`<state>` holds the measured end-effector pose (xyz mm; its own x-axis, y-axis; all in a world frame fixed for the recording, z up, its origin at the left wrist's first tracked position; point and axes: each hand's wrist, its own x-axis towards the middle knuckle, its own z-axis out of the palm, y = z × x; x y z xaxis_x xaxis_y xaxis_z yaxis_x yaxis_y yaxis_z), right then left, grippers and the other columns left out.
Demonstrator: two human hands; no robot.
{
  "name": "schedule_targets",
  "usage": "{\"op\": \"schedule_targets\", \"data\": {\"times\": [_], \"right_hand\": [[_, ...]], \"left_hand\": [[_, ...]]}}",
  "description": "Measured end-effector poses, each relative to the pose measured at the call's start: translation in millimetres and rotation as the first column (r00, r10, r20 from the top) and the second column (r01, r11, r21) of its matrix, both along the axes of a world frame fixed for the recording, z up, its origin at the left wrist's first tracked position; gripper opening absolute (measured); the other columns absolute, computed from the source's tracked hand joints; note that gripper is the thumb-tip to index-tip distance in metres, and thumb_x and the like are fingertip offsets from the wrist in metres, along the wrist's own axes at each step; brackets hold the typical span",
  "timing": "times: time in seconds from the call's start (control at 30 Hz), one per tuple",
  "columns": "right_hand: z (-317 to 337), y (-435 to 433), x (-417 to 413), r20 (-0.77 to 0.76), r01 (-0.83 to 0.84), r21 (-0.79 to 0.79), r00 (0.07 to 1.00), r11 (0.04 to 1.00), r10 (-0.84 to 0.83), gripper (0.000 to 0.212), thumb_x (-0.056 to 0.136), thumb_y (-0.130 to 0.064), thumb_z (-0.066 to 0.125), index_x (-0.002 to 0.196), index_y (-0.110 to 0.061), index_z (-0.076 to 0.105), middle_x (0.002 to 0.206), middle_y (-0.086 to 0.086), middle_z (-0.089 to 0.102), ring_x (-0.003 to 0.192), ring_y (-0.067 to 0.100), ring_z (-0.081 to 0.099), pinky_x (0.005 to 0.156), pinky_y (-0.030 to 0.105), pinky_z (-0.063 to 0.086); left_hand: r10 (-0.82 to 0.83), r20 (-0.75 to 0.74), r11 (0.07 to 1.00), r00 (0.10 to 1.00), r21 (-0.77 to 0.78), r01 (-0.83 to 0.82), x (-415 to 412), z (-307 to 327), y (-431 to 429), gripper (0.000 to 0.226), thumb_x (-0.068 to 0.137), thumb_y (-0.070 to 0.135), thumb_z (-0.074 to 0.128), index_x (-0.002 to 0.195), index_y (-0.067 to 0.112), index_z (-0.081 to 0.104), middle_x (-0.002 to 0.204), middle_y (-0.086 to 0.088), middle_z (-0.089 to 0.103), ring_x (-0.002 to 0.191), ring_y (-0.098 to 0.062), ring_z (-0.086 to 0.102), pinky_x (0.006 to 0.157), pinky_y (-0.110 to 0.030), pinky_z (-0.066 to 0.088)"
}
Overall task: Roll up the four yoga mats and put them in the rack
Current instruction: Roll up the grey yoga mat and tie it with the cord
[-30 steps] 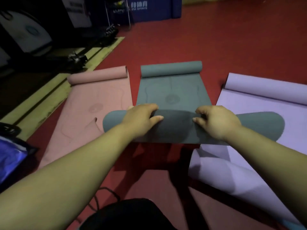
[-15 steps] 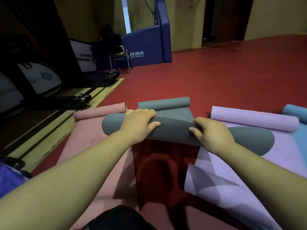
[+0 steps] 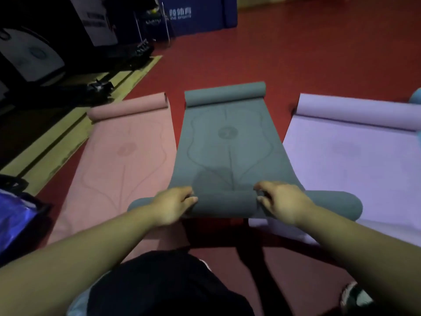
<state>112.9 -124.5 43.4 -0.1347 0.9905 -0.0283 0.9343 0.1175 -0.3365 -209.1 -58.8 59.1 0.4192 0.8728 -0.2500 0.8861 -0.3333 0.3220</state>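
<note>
Nearest the camera, a dark black garment (image 3: 170, 286) covers the person's lap, and both bare forearms reach forward from either side of it, nearly straight and converging slightly. A shoe (image 3: 355, 295) shows low on the right, under the right forearm.

The left hand (image 3: 173, 206) and right hand (image 3: 282, 201) both grip the rolled near end (image 3: 225, 205) of the grey-green yoga mat (image 3: 227, 144). Each hand lies palm down on the roll, with fingers curled over its top toward the far side and the thumb tucked against the near face. The hands are apart, with a bare stretch of roll between them. The roll's ends stick out past each hand, to the left over the pink mat and to the right over the lilac one.

Beyond the grip, the rest of the grey-green mat lies flat on the red floor (image 3: 296, 53), showing a faint line pattern. Its far end is curled into a small roll (image 3: 224, 93).

Left of the grip lies a flat dusty-pink yoga mat (image 3: 127, 151), its far end curled too. Right of the grip lies a lilac yoga mat (image 3: 355, 156) with the same curl, and past it a sliver of a light blue mat (image 3: 415, 99) shows at the frame edge. A shiny blue bag (image 3: 13, 220) sits far left of the left forearm.

Far beyond the mats, a dark blue padded panel with white lettering (image 3: 200, 14) stands at the floor's edge.
</note>
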Motion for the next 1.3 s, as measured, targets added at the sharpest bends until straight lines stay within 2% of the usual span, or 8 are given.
{"op": "schedule_targets", "data": {"times": [0.07,0.17,0.27,0.4,0.6,0.87,1.17,1.3], "right_hand": [[-24.7,0.6,2.6,-0.022,0.013,0.023,1.000,1.000,-0.012,0.035,0.095,-0.042,0.059,0.127,-0.030,0.057,0.115,0.002,0.068,0.110,0.032,0.061,0.089,0.040,0.049],[-60.0,6.6,6.8,-0.033,0.001,0.019,0.999,1.000,-0.001,0.035,0.089,-0.053,0.048,0.113,-0.030,0.058,0.100,0.003,0.061,0.095,0.034,0.060,0.080,0.046,0.052],[-82.4,14.6,9.5,-0.053,0.033,0.052,0.998,0.998,-0.030,0.035,0.088,-0.055,0.046,0.103,-0.032,0.068,0.099,0.002,0.060,0.087,0.032,0.057,0.076,0.044,0.052],[-108.1,8.5,8.2,-0.007,0.043,0.039,0.999,0.998,-0.043,0.041,0.090,-0.057,0.044,0.102,-0.034,0.077,0.093,0.002,0.061,0.080,0.030,0.056,0.072,0.040,0.051],[-134.6,-9.6,9.2,0.014,-0.006,-0.167,1.000,0.986,0.008,0.052,0.090,-0.069,0.039,0.115,-0.037,0.073,0.095,-0.005,0.062,0.085,0.022,0.055,0.076,0.040,0.051],[-158.0,-38.1,5.7,0.007,-0.098,-0.234,0.995,0.967,0.102,0.056,0.093,-0.071,0.038,0.115,-0.032,0.071,0.091,-0.005,0.064,0.085,0.022,0.063,0.071,0.032,0.050],[-157.3,-34.9,0.9,-0.045,-0.160,-0.288,0.987,0.944,0.154,0.037,0.096,-0.060,0.049,0.126,-0.043,0.060,0.107,-0.012,0.072,0.096,0.018,0.068,0.070,0.028,0.039],[-160.1,-23.3,2.4,-0.068,-0.196,-0.390,0.981,0.900,0.184,0.026,0.096,-0.056,0.055,0.113,-0.039,0.065,0.097,-0.011,0.072,0.091,0.017,0.067,0.074,0.029,0.044]], "left_hand": [[0.039,0.058,0.998,0.998,-0.044,-0.036,-5.0,-25.4,9.0,0.032,0.091,0.057,0.045,0.089,0.026,0.055,0.084,0.010,0.063,0.088,-0.021,0.061,0.086,-0.040,0.049],[0.110,0.118,0.994,0.987,-0.042,-0.105,-6.5,-56.6,19.6,0.019,0.096,0.042,0.059,0.114,0.035,0.059,0.076,0.009,0.059,0.081,-0.021,0.059,0.082,-0.036,0.049],[0.125,0.141,0.992,0.982,0.008,-0.127,-4.9,-82.3,24.5,0.027,0.097,0.041,0.059,0.124,0.036,0.059,0.078,0.003,0.061,0.082,-0.024,0.059,0.081,-0.035,0.046],[0.077,0.112,0.994,0.991,0.075,-0.085,-5.9,-116.4,26.6,0.030,0.095,0.051,0.047,0.116,0.038,0.065,0.104,0.007,0.071,0.102,-0.021,0.064,0.094,-0.042,0.047],[-0.023,0.011,0.996,1.000,0.082,0.022,-9.5,-159.0,3.8,0.042,0.094,0.055,0.034,0.110,0.037,0.069,0.101,0.006,0.068,0.095,-0.026,0.063,0.087,-0.044,0.048],[-0.111,-0.201,0.946,0.973,0.278,0.165,-9.6,-188.4,-52.5,0.051,0.079,0.062,0.050,0.104,0.024,0.074,0.099,-0.003,0.065,0.086,-0.031,0.057,0.084,-0.043,0.038],[-0.181,-0.183,0.975,0.966,0.096,0.201,-13.7,-203.0,-65.7,0.045,0.088,0.058,0.041,0.085,0.022,0.069,0.073,-0.001,0.065,0.061,-0.029,0.064,0.049,-0.034,0.047],[-0.164,-0.034,0.986,0.986,-0.043,0.163,-14.0,-195.0,-62.8,0.050,0.092,0.059,0.036,0.115,0.028,0.067,0.099,-0.001,0.073,0.089,-0.029,0.070,0.069,-0.037,0.050]]}}
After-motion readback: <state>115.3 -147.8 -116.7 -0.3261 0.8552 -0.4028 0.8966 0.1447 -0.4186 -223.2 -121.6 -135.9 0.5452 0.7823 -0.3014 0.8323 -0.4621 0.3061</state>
